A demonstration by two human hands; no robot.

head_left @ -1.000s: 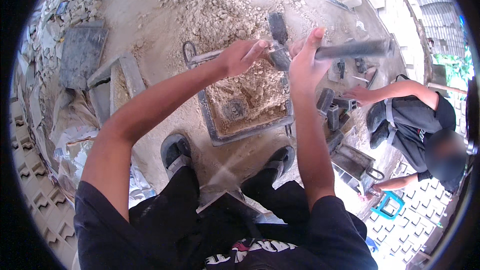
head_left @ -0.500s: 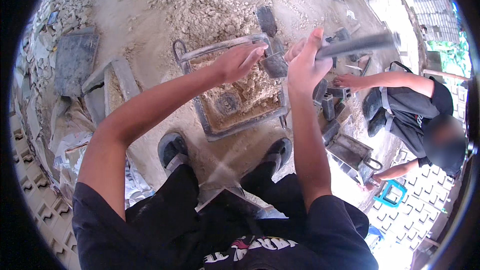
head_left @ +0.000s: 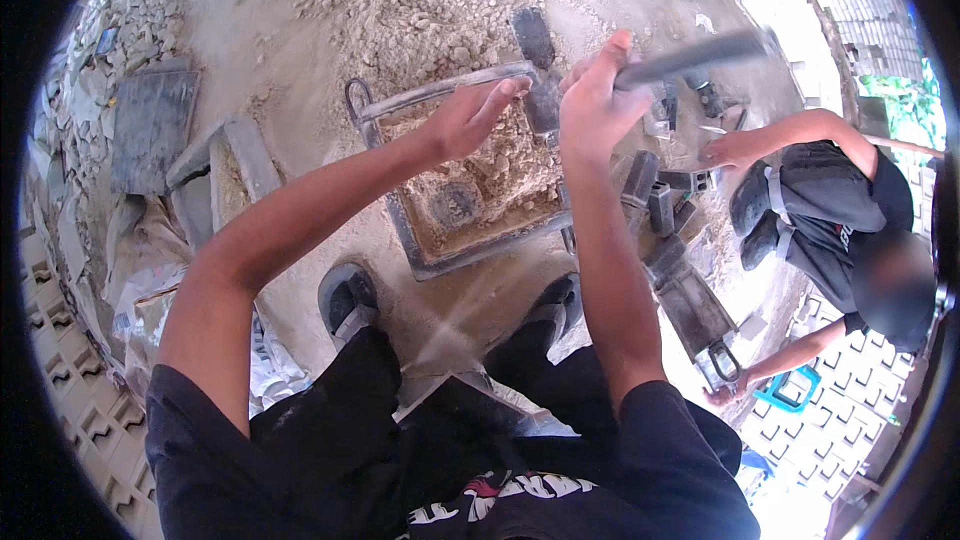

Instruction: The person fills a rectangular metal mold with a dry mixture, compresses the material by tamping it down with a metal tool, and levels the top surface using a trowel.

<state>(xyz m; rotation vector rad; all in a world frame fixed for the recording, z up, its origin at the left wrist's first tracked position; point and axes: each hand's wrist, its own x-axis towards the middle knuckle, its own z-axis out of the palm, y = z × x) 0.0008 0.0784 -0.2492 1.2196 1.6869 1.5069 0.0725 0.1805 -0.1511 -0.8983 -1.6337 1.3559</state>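
By the tray (head_left: 480, 249), right fingers (head_left: 608, 55) clasp a dark handle (head_left: 700, 54), grip of left fingers (head_left: 500, 95) unclear.

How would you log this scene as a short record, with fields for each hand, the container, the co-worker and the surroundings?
Left hand: open, above the tray
Right hand: closed around a dark handle pointing to the upper right
Tray: dark-rimmed, holding crumbly sandy material
Co-worker: crouched at the right, one hand near small blocks, the other near one end of a trough-like box
Surroundings: rubble and a dark slab at the left
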